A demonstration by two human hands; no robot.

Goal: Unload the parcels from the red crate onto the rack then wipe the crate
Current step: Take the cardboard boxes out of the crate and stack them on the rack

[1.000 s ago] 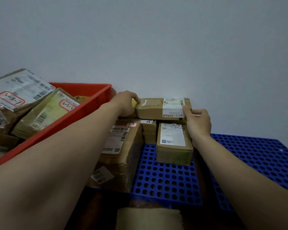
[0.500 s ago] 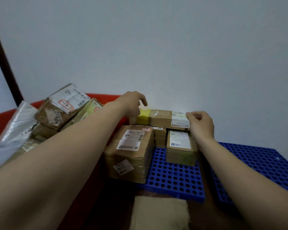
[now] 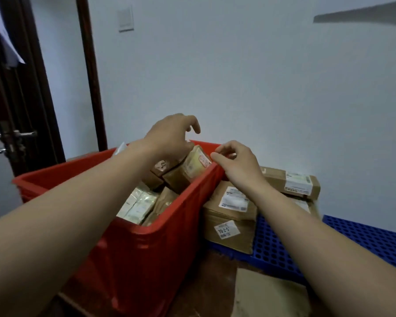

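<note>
Biggest thing in shot is the crate (image 3: pixel 146 255), and it's far from unloaded: parcels are piled inside it right up to the rim. Just right of it is the rack (image 3: pixel 364 241), with a stack (image 3: pixel 233 209) of boxes already sitting at its left edge, hard up against the crate's right wall.

The one I'd go for next is the parcel (image 3: pixel 196 161) with the red-marked label, propped in the crate's far right corner. It's tilted, with its long axis climbing from the middle of the crate up toward that corner, and its top end pokes above the rim.

So here's what matters: that top end sits right between my two hands. My left hand (image 3: pixel 172 136) hovers over it from the crate side, wrist bent down, fingers (image 3: pixel 196 125) arched and loosely spread, holding nothing. My right hand (image 3: pixel 237 163) hangs over the right rim, and its fingers (image 3: pixel 215 156) are loosely curled with thumb and index close together. I don't see anything pinched, though the tip is so near the parcel's corner that I can't tell if it touches.

The right looks closer to me, but I reckon it's a two-hand lift.
</note>
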